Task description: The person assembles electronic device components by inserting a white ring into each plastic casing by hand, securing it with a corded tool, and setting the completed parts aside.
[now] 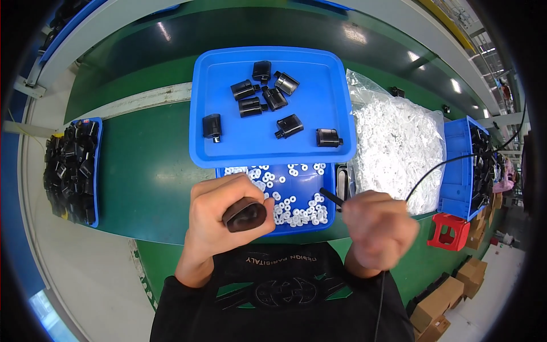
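Observation:
My left hand (219,208) is closed around a dark, glossy plastic piece (245,215), its rounded end facing up. It looks like the small black cartridge-shaped parts (290,126) lying in the upper blue tray (199,102). In my right hand (383,231), blurred by motion, is a thin black pen-like tool (330,196) pointing up and left. My fists are apart, both at the near edge of the table. Between and beyond them, a lower blue tray (299,185) holds many small white rings (307,216). The upper tray covers the lower one's far part.
A clear bag of white rings (396,148) lies right of the trays. Beside it a blue crate (456,165) holds black parts. Another blue crate of black parts (71,171) stands at far left. A black cable (444,164) hangs at right. A red stool (448,232) stands on the floor.

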